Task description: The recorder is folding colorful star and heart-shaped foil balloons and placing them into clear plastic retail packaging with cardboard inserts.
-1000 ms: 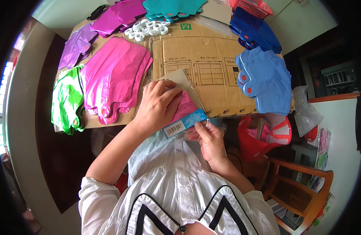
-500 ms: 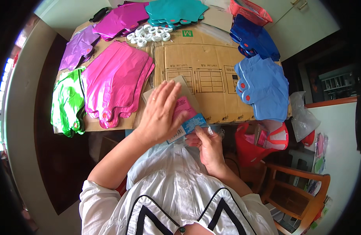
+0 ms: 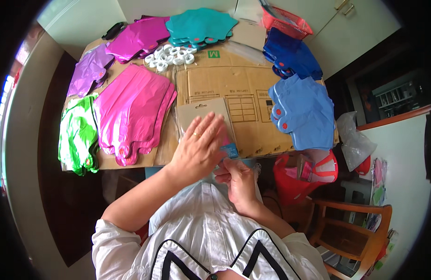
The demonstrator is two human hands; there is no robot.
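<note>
Flattened brown cardboard [image 3: 243,79] covers the table, with a wooden chair [image 3: 360,228] and a red plastic bag [image 3: 299,175] to its right. On the cardboard lie shiny pink foil balloons [image 3: 131,109], a green one [image 3: 77,133], purple ones [image 3: 89,70], teal ones [image 3: 199,25], light blue ones [image 3: 304,112] and white tape rolls [image 3: 171,56]. A flat clear packet with a brown card backing [image 3: 203,112] lies at the cardboard's near edge. The left hand [image 3: 199,147] presses flat and open on it; the right hand [image 3: 236,175] pinches its blue-labelled near corner.
</note>
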